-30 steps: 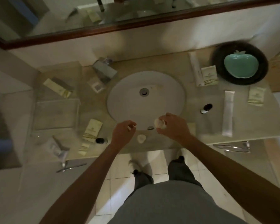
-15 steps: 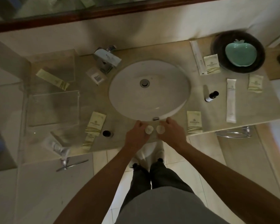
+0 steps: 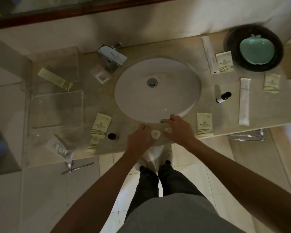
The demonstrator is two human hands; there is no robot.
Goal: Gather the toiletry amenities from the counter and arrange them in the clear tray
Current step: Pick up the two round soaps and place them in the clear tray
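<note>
toiletry amenities: two small white round items on the counter [image 3: 183,132] front edge, below the sink [image 3: 158,91]. first white item [image 3: 155,134] lies between my hands; my left hand [image 3: 138,138] rests beside it, fingers spread and relaxed, holding nothing. second white item [image 3: 168,130] sits under the fingertips of my right hand [image 3: 178,130], fingers bent over it; whether i grip it, i cannot tell. clear tray [image 3: 57,111]: left of the sink, nothing seen inside. cream sachets [image 3: 101,125] beside the tray and another cream sachet [image 3: 204,124] to my right. small dark bottle [image 3: 223,97] right of the sink. white tube [image 3: 244,101] beyond it.
</note>
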